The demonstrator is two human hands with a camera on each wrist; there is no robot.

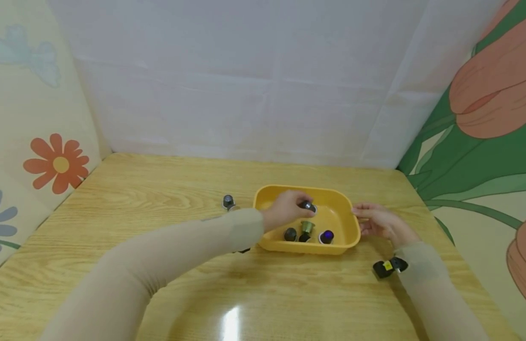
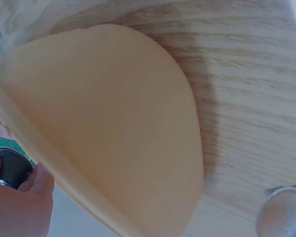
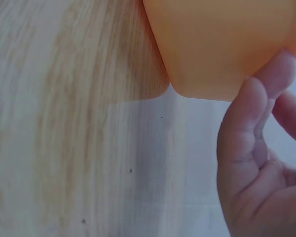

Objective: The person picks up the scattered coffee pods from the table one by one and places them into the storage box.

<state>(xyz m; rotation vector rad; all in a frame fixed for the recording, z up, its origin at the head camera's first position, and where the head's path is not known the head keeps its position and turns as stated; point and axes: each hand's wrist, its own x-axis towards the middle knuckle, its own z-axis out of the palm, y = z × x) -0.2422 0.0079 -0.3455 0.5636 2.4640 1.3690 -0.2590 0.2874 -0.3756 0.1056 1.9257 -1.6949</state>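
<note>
My left hand (image 1: pixel 284 208) reaches over a yellow plastic tub (image 1: pixel 336 220) and pinches a dark coffee capsule (image 1: pixel 307 206) between thumb and fingers. That same capsule (image 2: pixel 13 168) shows past the tub's rim in the left wrist view. Several capsules lie in the tub's near side: a black one (image 1: pixel 290 234), a green-gold one (image 1: pixel 307 227) and a purple one (image 1: pixel 327 236) among them. My right hand (image 1: pixel 380 221) is at the tub's right end, its fingertips (image 3: pixel 254 94) against the outer wall with the fingers loosely bent.
Left of the tub, a dark capsule (image 1: pixel 228 201) stands on the wooden table (image 1: pixel 160 189), with another partly hidden behind my left sleeve. A black device with a yellow mark (image 1: pixel 387 266) sits at my right wrist. A white sheet (image 1: pixel 229 94) hangs behind the table.
</note>
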